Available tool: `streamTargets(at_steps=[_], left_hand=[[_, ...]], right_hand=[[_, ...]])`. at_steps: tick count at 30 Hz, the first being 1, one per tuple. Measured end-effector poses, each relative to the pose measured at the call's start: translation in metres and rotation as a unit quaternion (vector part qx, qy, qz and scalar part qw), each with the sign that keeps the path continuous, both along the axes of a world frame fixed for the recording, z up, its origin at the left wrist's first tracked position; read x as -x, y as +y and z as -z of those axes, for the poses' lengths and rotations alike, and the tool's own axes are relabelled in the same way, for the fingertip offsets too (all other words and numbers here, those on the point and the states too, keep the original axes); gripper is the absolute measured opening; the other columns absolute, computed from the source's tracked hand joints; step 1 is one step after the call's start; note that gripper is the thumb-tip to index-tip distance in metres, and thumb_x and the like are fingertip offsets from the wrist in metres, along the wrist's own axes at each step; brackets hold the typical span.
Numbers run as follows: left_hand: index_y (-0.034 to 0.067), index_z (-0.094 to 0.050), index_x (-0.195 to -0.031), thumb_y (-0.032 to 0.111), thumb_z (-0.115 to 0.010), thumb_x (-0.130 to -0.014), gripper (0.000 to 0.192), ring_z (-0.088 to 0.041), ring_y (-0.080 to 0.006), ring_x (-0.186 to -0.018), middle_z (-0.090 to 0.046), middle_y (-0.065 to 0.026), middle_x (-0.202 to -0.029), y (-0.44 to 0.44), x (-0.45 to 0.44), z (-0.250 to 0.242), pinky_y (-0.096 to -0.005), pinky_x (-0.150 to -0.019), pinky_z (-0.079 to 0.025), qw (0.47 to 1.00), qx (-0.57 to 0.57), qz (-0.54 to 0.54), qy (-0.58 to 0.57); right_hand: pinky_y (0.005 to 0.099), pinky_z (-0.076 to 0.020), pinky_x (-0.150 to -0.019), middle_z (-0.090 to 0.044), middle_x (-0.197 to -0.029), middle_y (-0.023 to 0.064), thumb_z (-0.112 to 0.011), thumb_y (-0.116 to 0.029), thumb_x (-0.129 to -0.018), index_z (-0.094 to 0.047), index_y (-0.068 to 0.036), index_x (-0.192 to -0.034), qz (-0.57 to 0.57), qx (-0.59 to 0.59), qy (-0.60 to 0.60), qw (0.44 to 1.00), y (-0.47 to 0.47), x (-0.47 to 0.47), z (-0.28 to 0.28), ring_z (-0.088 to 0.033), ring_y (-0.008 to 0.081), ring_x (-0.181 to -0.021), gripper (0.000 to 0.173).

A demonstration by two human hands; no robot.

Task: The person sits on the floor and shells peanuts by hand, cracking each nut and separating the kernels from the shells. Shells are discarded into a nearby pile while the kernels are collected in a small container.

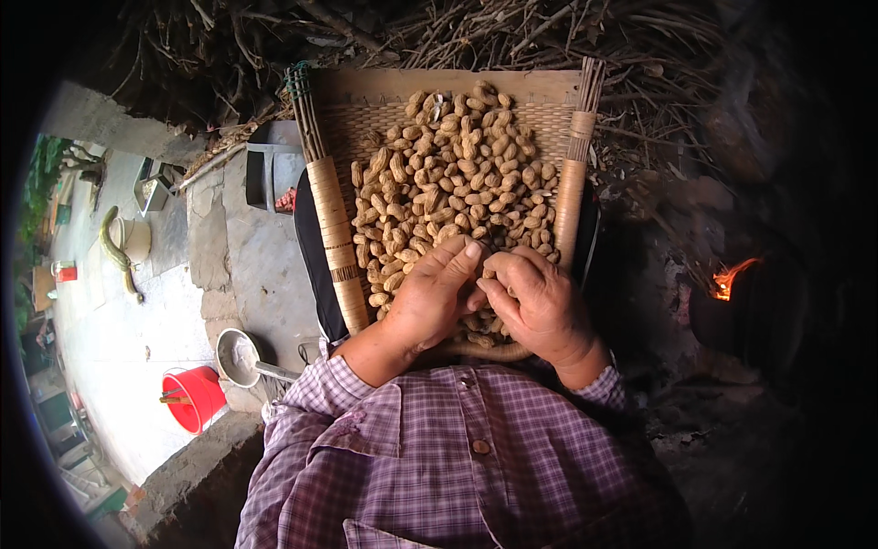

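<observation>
A woven winnowing basket with bound cane sides rests across my lap and holds a broad heap of unshelled peanuts. Over the near part of the heap, my left hand and my right hand meet at the fingertips. A peanut shows at the bent fingers of my right hand, pinched there. The left thumb lies along its forefinger; what sits between the left fingers is hidden. Both hands are just in front of my checked shirt.
Dry sticks are piled beyond the basket. A flame burns at a dark opening on the right. To the left are a metal dustpan, a long-handled ladle, a red bucket and a rough low wall.
</observation>
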State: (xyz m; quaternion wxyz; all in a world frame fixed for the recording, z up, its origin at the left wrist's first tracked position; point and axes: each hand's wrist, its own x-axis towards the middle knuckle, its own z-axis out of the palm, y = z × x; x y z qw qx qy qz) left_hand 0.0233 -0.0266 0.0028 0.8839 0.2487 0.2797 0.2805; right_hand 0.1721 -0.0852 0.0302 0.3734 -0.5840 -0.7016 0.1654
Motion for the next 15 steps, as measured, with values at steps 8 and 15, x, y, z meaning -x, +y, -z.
streamTargets(at_steps=[8, 15], left_hand=[[0.006, -0.058, -0.098, 0.029, -0.047, -0.102, 0.026, -0.031, -0.0067, -0.052, -0.042, 0.0033, -0.064, 0.01, 0.011, 0.002, -0.0203, -0.047, -0.025, 0.999, -0.005, -0.043, -0.026], [0.007, -0.055, -0.094, 0.027, -0.05, -0.101, 0.022, -0.025, -0.0063, -0.051, -0.031, 0.0056, -0.06, 0.016, 0.02, 0.007, -0.0215, -0.045, -0.022, 0.985, 0.013, -0.162, -0.056]], right_hand=[[0.0271, -0.0502, -0.055, -0.066, -0.08, 0.0089, -0.067, -0.001, -0.086, -0.059, 0.0, -0.1, 0.289, 0.008, 0.093, 0.953, 0.012, -0.071, 0.016, -0.063, 0.0142, -0.066, 0.016], [0.0351, -0.0543, -0.074, -0.064, -0.098, 0.0146, -0.069, -0.005, -0.083, -0.065, -0.001, -0.099, 0.174, 0.012, 0.034, 0.984, 0.013, -0.068, 0.024, -0.066, 0.029, -0.085, 0.017]])
